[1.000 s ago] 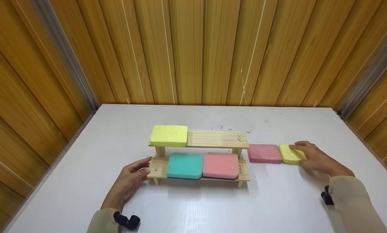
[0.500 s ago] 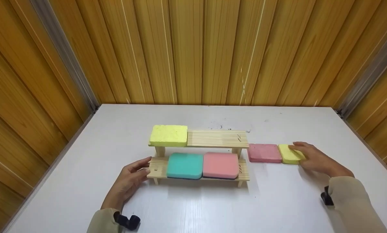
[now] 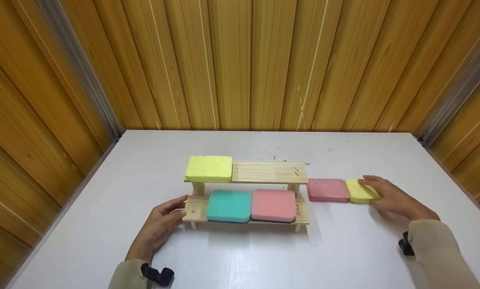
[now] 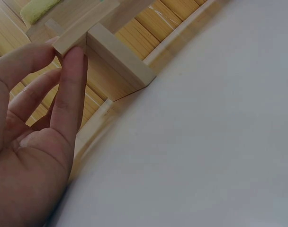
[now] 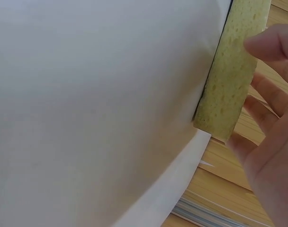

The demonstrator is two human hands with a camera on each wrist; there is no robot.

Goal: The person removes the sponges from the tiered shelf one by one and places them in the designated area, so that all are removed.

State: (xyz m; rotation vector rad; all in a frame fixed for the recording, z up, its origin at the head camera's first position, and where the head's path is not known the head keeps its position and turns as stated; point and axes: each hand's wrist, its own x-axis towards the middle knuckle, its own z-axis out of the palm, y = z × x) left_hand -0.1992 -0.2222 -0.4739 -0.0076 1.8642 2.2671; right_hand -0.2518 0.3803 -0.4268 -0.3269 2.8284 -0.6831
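Note:
In the head view, a two-tier wooden stand (image 3: 270,171) is on the white table. A yellow sponge (image 3: 209,168) occupies the left of its upper tier. Below it lie a teal sponge (image 3: 229,206) and a pink sponge (image 3: 273,205), side by side on the lower tier. My left hand (image 3: 155,226) pinches the left end of the lower board, with fingertips on the plank end (image 4: 85,28) in the left wrist view. To the right, my right hand (image 3: 396,198) grips a second yellow sponge (image 5: 231,71) lying on the table, thumb against its side.
A darker pink sponge (image 3: 327,190) lies flat between the stand and the second yellow sponge. The white table (image 3: 240,261) ends at wood-patterned panels (image 3: 232,64) behind it and at both sides.

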